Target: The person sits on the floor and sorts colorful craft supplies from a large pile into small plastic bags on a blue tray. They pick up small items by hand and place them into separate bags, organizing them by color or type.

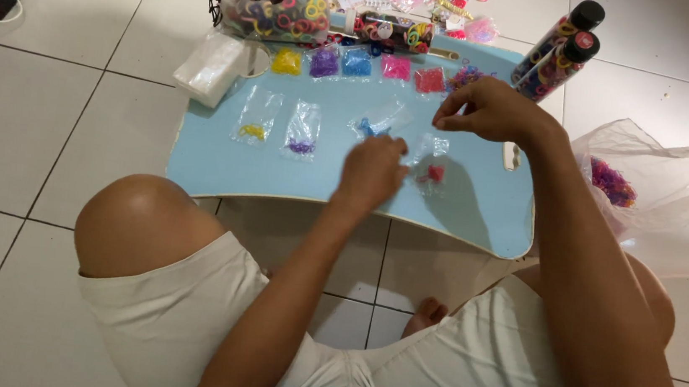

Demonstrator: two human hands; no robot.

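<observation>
On the blue lap table, near its middle: a small clear bag with red bands, lying flat.
Left hand: knuckles up, fingers curled down onto the left edge of that bag, pressing it to the table.
Right hand: raised just above the bag's top, fingertips pinched together; whether something tiny sits between them cannot be told.
Beside the left hand: a clear bag with blue bands, up and to the left.
Farther left: a bag with purple bands and one with yellow bands.
Back edge of table: a row of little heaps, yellow, purple, blue, pink, red.
Behind the row: a jar of mixed coloured hair ties.
Right, on the floor: a large clear plastic bag with purple bands inside.
</observation>
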